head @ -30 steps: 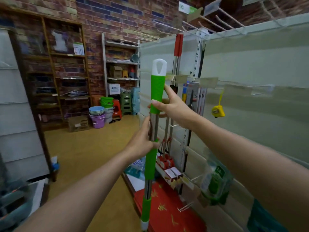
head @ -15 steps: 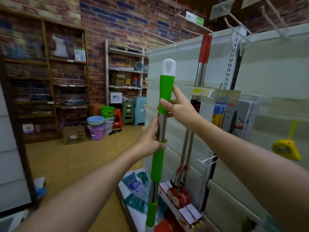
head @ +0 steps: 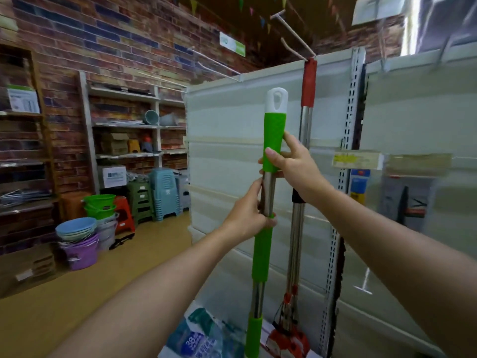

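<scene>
Standing upright, the green mop pole [head: 262, 244] sits in both hands' grip, right hand [head: 293, 169] above left hand [head: 247, 218].

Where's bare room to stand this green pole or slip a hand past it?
Bare white panel left of the green pole; open floor between that panel and the buckets. Crowded: the red-handled mop is close on the pole's right; packets lie at its foot.

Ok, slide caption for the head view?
Left hand and right hand grip a green pole beside a red pole on a rack.
</scene>
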A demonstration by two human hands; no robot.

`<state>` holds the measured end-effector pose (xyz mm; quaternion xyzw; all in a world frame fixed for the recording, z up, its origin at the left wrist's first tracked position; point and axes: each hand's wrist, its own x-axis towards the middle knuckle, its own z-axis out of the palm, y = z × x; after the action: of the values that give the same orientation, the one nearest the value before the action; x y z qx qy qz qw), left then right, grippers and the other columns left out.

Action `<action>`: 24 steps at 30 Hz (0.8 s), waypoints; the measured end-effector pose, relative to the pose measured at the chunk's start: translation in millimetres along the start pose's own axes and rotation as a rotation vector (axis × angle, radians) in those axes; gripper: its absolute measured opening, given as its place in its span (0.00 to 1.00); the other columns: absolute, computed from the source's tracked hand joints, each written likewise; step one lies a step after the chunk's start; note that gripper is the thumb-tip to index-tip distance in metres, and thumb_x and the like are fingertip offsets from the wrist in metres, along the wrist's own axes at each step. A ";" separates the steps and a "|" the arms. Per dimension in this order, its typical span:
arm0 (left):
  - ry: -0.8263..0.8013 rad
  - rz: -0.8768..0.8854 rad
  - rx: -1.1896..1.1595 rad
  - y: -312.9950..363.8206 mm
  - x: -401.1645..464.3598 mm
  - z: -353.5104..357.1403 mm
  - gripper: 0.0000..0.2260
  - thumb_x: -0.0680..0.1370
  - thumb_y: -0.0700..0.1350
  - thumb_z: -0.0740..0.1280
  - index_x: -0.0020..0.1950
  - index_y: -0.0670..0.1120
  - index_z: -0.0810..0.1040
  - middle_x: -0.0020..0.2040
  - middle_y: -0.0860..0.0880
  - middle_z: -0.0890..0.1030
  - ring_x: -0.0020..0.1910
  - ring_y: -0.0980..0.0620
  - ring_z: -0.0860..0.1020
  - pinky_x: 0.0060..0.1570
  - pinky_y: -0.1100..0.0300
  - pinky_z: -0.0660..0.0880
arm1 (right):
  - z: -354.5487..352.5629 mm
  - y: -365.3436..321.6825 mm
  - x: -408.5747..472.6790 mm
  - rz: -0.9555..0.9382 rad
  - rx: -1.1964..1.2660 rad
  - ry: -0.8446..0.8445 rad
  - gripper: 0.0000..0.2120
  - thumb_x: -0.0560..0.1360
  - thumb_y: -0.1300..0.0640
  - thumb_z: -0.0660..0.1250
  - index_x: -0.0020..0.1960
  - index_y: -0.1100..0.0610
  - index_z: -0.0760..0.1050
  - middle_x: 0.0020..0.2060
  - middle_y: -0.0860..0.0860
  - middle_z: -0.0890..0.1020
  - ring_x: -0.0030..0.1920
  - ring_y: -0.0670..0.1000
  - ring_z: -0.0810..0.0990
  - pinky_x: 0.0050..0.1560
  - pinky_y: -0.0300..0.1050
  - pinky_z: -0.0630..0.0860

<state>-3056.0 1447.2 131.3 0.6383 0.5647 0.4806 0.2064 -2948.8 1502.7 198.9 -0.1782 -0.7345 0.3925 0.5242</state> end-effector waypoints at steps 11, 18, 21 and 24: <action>-0.178 0.138 -0.071 -46.7 92.4 -19.6 0.39 0.71 0.33 0.71 0.73 0.59 0.58 0.46 0.47 0.80 0.50 0.47 0.81 0.50 0.47 0.80 | 13.0 41.2 58.1 -0.050 -0.185 0.238 0.23 0.79 0.60 0.62 0.73 0.53 0.62 0.47 0.52 0.79 0.47 0.53 0.81 0.47 0.47 0.79; -0.255 0.220 -0.131 -62.9 156.0 -18.5 0.39 0.71 0.34 0.71 0.73 0.60 0.57 0.44 0.53 0.80 0.49 0.50 0.82 0.47 0.48 0.81 | 5.8 73.0 99.6 -0.048 -0.269 0.341 0.20 0.78 0.53 0.64 0.67 0.57 0.67 0.50 0.55 0.82 0.49 0.52 0.83 0.55 0.54 0.79; -0.282 0.226 -0.185 -69.4 178.6 -19.8 0.40 0.71 0.33 0.71 0.74 0.61 0.56 0.46 0.51 0.80 0.48 0.50 0.82 0.46 0.47 0.81 | 4.6 74.8 113.0 -0.014 -0.279 0.298 0.12 0.78 0.53 0.63 0.61 0.52 0.68 0.48 0.52 0.81 0.50 0.50 0.82 0.57 0.53 0.78; -0.308 0.218 -0.213 -75.7 195.1 -18.6 0.41 0.71 0.33 0.71 0.74 0.61 0.55 0.45 0.50 0.81 0.48 0.51 0.82 0.44 0.46 0.81 | 6.1 76.3 124.1 0.009 -0.343 0.322 0.17 0.78 0.53 0.63 0.66 0.53 0.68 0.48 0.52 0.82 0.51 0.52 0.82 0.57 0.55 0.78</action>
<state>-3130.8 1642.3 152.9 0.7361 0.4003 0.4538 0.3032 -3013.8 1631.8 218.0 -0.3283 -0.6963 0.2308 0.5951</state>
